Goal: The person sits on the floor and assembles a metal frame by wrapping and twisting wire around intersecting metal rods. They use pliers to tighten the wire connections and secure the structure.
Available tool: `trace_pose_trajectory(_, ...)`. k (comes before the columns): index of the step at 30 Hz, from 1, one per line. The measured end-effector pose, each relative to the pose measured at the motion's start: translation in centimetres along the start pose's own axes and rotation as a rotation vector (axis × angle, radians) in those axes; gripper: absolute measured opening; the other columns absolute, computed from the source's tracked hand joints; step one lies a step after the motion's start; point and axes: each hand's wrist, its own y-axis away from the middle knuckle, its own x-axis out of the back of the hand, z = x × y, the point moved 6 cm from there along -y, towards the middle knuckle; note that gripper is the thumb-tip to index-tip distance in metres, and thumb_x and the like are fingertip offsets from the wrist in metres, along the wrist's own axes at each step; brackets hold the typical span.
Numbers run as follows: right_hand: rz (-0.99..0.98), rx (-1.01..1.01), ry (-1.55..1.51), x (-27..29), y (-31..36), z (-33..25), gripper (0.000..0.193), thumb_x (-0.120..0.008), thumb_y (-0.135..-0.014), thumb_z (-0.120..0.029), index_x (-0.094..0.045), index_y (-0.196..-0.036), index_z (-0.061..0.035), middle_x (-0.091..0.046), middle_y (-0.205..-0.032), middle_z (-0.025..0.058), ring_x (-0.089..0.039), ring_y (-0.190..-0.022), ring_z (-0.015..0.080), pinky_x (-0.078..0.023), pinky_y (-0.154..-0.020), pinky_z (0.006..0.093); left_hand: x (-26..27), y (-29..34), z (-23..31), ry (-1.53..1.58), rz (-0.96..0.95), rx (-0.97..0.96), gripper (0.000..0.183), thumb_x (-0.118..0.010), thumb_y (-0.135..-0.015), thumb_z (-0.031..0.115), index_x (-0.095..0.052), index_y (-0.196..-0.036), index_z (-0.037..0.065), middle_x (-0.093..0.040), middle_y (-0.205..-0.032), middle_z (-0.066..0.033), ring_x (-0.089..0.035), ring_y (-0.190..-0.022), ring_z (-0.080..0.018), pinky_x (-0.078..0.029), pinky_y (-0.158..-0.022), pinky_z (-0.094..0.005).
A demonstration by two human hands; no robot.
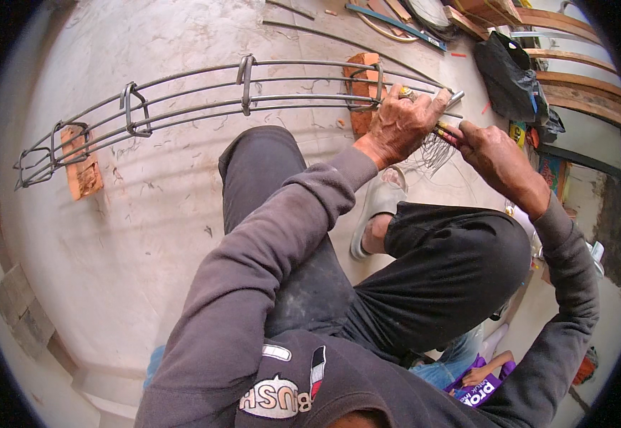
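A long cage of thin steel bars (pixel 296 98) with several square stirrups (pixel 138 110) stretches from the far left to my hands. My left hand (pixel 404 121) is closed around its right end, a ring on one finger. A short grey metal piece (pixel 457 99) sticks out past the fingertips. Just to the right, my right hand (pixel 494 153) grips what look like pincers (pixel 447 133), tips pointing at the cage's end; their jaws are partly hidden. A bundle of thin tie wire (pixel 433 153) hangs below, between both hands.
Two orange bricks (pixel 82 167) (pixel 360 118) prop up the cage. Loose bars (pixel 339 37) and a blue-edged tool (pixel 396 27) lie behind. A black bag (pixel 504 75) and wooden planks (pixel 574 60) are at right. Another person's hand (pixel 476 374) shows at lower right.
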Motion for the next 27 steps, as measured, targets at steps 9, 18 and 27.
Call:
trace_pose_trajectory(9,-0.551,-0.329,-1.129,-1.0,0.8,2.2,0.035,-0.048,-0.1,-0.034,-0.053,-0.101,0.0007,-0.057,-0.06,0.0065,-0.055,-0.038,0.013,-0.044,-0.032,0.0247,0.1,-0.4,0.5,0.008,-0.012,-0.115,0.025,-0.059,-0.085,0.017,-0.06,-0.108,0.008,-0.062,-0.092,-0.01,-0.066,-0.073,-0.0241,-0.051,-0.061,-0.0345)
trace_pose_trajectory(18,0.175,-0.006,0.691,2.6,1.3,-2.6,0.025,-0.058,-0.095,-0.027,-0.056,-0.109,-0.0057,-0.061,-0.102,0.0109,-0.065,-0.095,0.026,-0.05,-0.074,0.0385,0.3,-1.2,-0.9,0.244,-0.062,0.099,0.018,-0.067,-0.08,0.014,-0.061,-0.094,0.004,-0.061,-0.086,-0.0142,-0.066,-0.079,-0.0334,-0.052,-0.068,-0.0417)
trace_pose_trajectory(27,-0.539,-0.423,-0.927,-1.3,0.5,2.3,0.028,-0.057,-0.087,-0.017,-0.064,-0.098,0.0079,-0.061,-0.058,0.0082,-0.056,-0.037,0.0155,-0.045,-0.034,0.0286,3.2,0.9,0.8,0.036,-0.008,0.224,0.081,-0.07,-0.077,0.018,-0.033,-0.145,-0.004,-0.054,-0.108,-0.0203,-0.052,-0.114,-0.0371,-0.013,-0.113,-0.0676)
